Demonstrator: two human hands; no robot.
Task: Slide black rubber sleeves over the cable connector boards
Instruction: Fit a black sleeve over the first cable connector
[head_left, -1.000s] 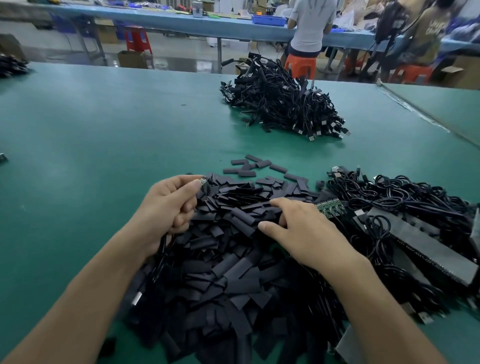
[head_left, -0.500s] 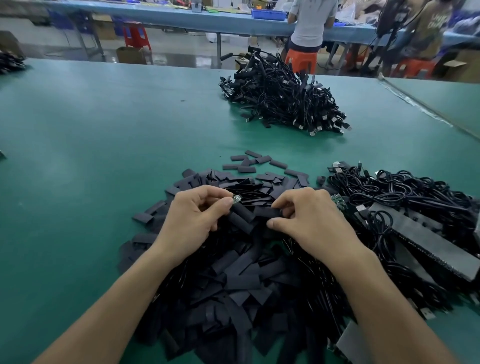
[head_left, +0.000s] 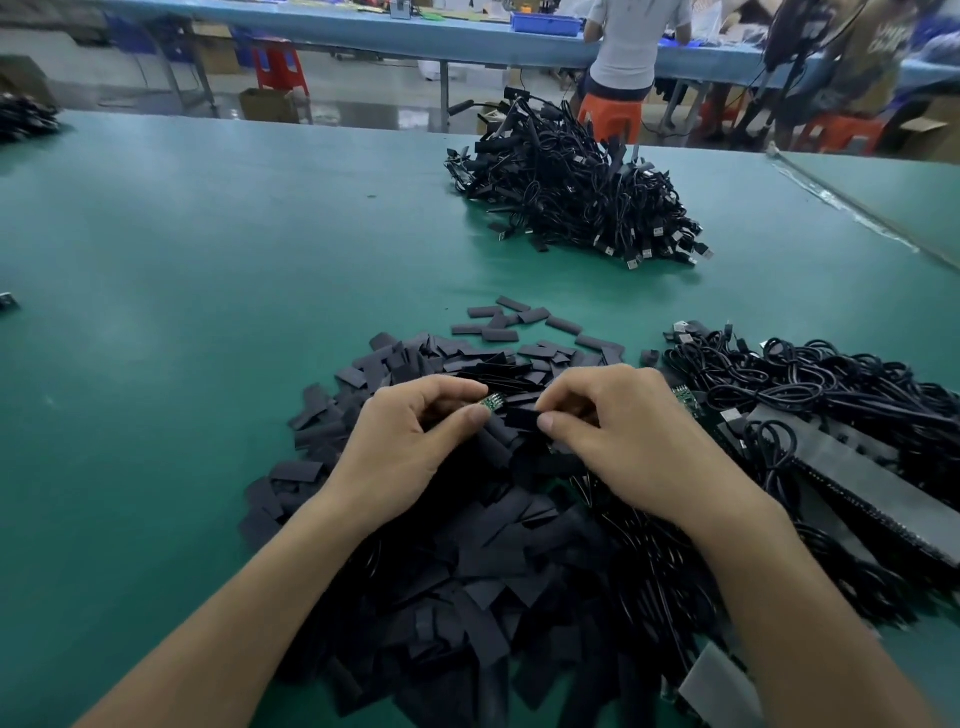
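Head view, green table (head_left: 197, 332), sleeve pile (head_left: 467, 566), cable heap (head_left: 566, 192), blue bench (head_left: 363, 32) behind

1. A big green table (head_left: 208, 260) fills most of the view.
2. A long blue bench (head_left: 363, 31) runs along the top of the frame.
3. A blue tray (head_left: 545, 23) sits on that bench, top middle.
4. A person in a white top (head_left: 631, 47) stands at the bench, back turned, top middle.
5. An orange stool (head_left: 610, 117) is just below that person.
6. A red stool (head_left: 278, 65) stands on the floor, upper left.
7. A brown cardboard box (head_left: 267, 105) sits on the floor just below the red stool.
8. Another person in a dark top (head_left: 878, 57) is at the upper right, blurred.
9. A second green table (head_left: 893, 187) shows at the right edge.
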